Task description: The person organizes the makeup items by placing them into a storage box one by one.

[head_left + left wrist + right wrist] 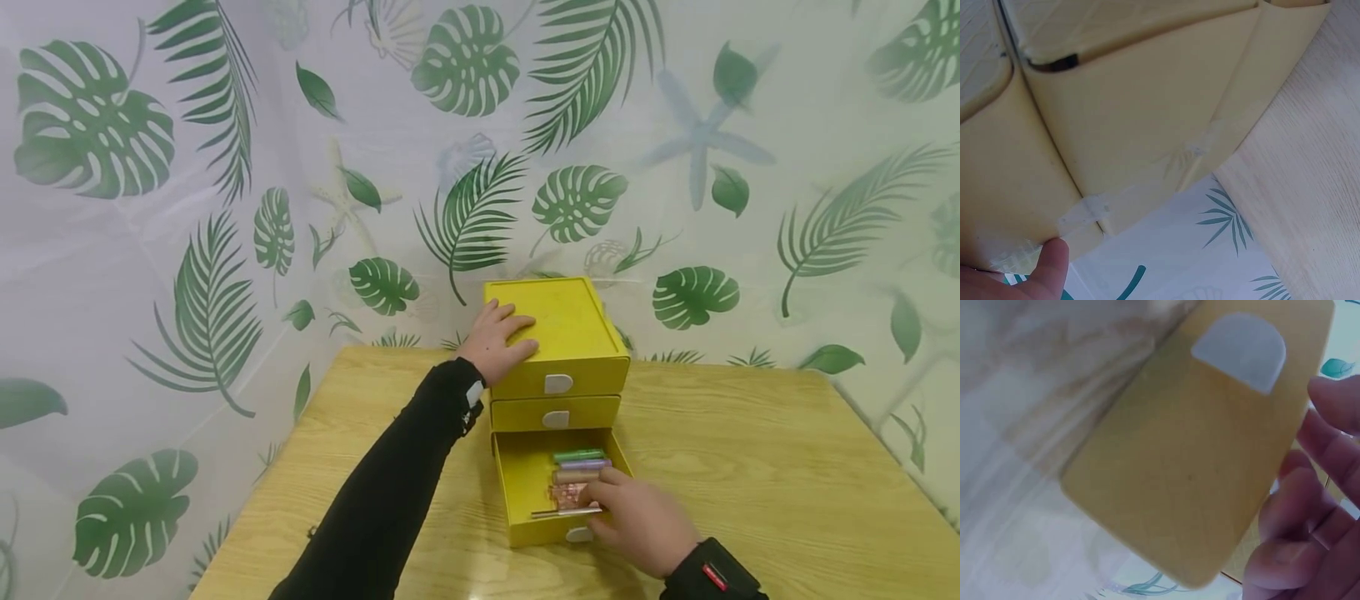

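A yellow drawer unit (555, 329) stands on the table, its bottom drawer (521, 479) pulled out. My left hand (498, 342) rests on the unit's top at the left edge, fingers spread; in the left wrist view a fingertip (1054, 256) touches the taped side wall. My right hand (645, 517) reaches over the bottom drawer's front right, its curled fingers at the end of a slim silvery stick (555, 514). In the drawer lie a green pen (577, 456), a purple pen (587, 464), a brown one (573, 477) and pink pieces (564, 496). The right wrist view shows curled fingers (1285, 506) behind the drawer front (1191, 462).
Two upper drawers with white tabs (557, 383) are closed above the pulled-out one. The wood-grain table (750, 475) extends to both sides. A leaf-patterned sheet (480, 192) hangs behind and to the left of the table.
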A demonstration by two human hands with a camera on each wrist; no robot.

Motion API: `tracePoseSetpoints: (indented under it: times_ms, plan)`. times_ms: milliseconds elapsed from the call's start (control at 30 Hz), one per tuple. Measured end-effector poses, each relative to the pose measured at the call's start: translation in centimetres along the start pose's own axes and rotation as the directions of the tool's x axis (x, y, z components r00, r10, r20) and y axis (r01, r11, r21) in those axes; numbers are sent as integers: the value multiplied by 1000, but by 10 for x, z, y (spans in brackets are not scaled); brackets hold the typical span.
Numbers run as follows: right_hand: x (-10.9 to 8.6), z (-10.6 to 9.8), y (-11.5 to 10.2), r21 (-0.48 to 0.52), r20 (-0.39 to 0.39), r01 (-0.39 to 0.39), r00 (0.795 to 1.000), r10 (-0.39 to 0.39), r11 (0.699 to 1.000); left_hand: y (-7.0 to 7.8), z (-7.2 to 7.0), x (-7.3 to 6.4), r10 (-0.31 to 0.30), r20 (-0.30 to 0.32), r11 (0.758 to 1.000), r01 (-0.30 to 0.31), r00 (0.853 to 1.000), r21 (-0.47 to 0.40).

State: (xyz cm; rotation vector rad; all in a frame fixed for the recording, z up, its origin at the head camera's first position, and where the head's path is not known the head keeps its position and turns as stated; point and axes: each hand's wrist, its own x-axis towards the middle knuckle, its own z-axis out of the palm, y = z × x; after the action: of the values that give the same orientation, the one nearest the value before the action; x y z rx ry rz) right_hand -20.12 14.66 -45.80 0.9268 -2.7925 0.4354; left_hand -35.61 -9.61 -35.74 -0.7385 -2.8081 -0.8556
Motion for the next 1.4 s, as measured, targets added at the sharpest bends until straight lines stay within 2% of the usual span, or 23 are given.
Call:
tracePoseSetpoints:
  times_ms: [133, 267, 467, 600, 767, 967, 1400]
  plan:
    - [-3, 4, -3, -4, -23, -17, 1000, 17, 1000, 1, -1, 1, 5, -6, 1000, -5, 1000, -9]
    - [-3, 12, -7, -20, -78, -55, 996, 53, 998, 2, 0, 1, 7, -4, 1000, -7, 1000, -8]
    - [0, 27, -12, -49, -164, -151, 976, 141, 987, 1, 1, 0, 13, -1, 1000, -13, 1000, -2]
    - [5, 33, -16, -43, -172, -210, 965, 200, 977, 0, 2, -1, 6, -3, 1000, -6, 1000, -9]
    - [16, 37, -18, -23, -149, -246, 959, 240, 969, 0, 1, -2, 6, -1, 1000, -6, 1000, -5]
    - [27, 39, -12, -5, -141, -270, 953, 267, 963, 0, 3, -1, 13, -1, 1000, -13, 1000, -12]
    - [32, 40, -4, -3, -181, -231, 957, 226, 973, 1, 0, -1, 11, 3, 1000, -11, 1000, 8]
